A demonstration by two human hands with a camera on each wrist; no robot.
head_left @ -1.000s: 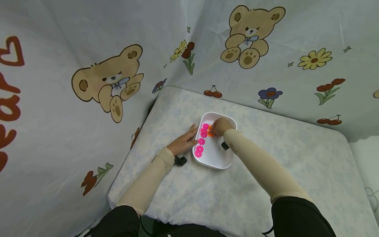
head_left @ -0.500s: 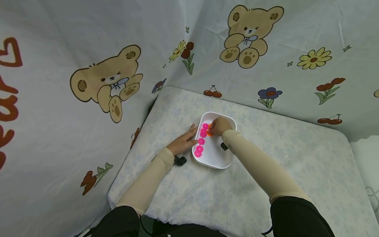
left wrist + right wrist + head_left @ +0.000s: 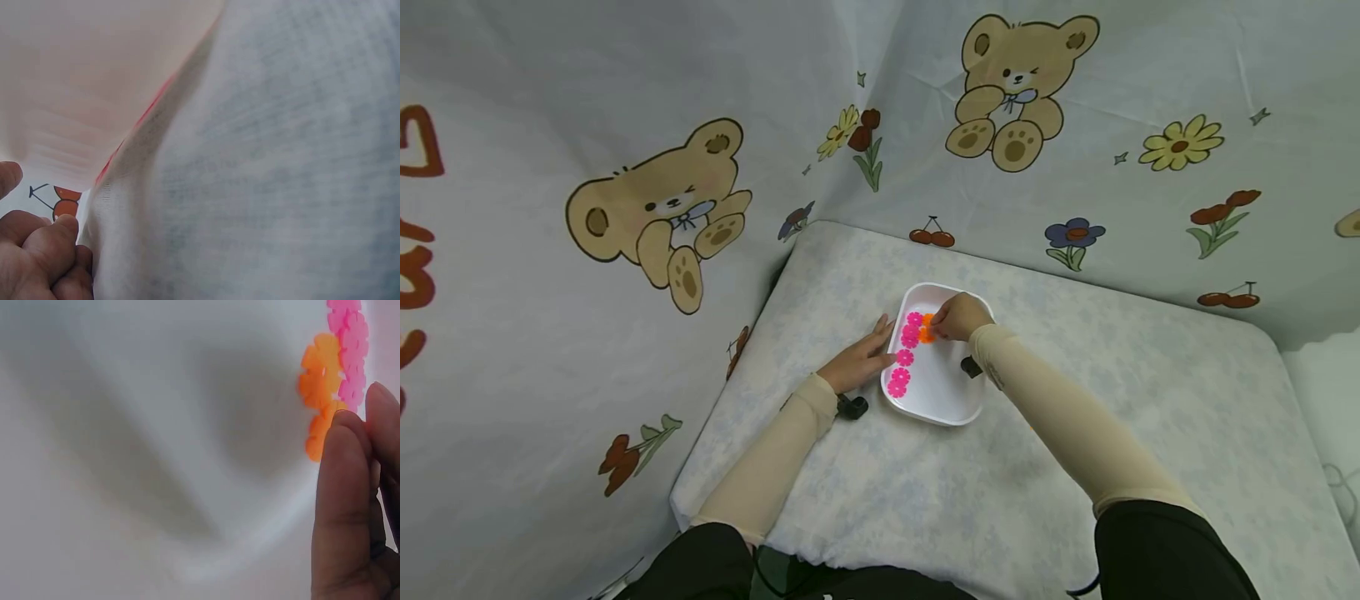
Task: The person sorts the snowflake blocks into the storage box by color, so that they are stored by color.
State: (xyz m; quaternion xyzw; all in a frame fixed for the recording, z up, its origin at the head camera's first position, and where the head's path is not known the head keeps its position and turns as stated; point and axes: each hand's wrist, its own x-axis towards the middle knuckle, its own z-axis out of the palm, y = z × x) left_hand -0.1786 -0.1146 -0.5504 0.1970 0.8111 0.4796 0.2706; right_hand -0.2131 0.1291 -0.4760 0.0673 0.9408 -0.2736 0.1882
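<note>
In the head view, a white tray (image 3: pixel 936 392) lies on the covered table. Pink flower-shaped plastic pieces (image 3: pixel 905 357) run in a line along its left side. Orange flower-shaped pieces (image 3: pixel 322 372) lie flat beside the far end of that line. My right hand (image 3: pixel 961 317) reaches into the tray, thumb and fingertips at the nearer orange piece (image 3: pixel 317 439), pinching its edge and partly covering it. My left hand (image 3: pixel 857 361) rests at the tray's left rim, fingers extended and thumb towards the pink pieces. In the left wrist view, cloth and the tray's side hide most of the work.
A pale patterned cloth (image 3: pixel 1075 367) covers the table. Curtains printed with bears and flowers (image 3: pixel 1015 92) stand along the far and left edges. Dark wrist cameras sit under both wrists, the left one (image 3: pixel 852 407) beside the tray.
The view shifts slightly. My right hand has drawn back a little to the right from the pink line, so more of the orange pieces shows. My left hand stays at the rim.
</note>
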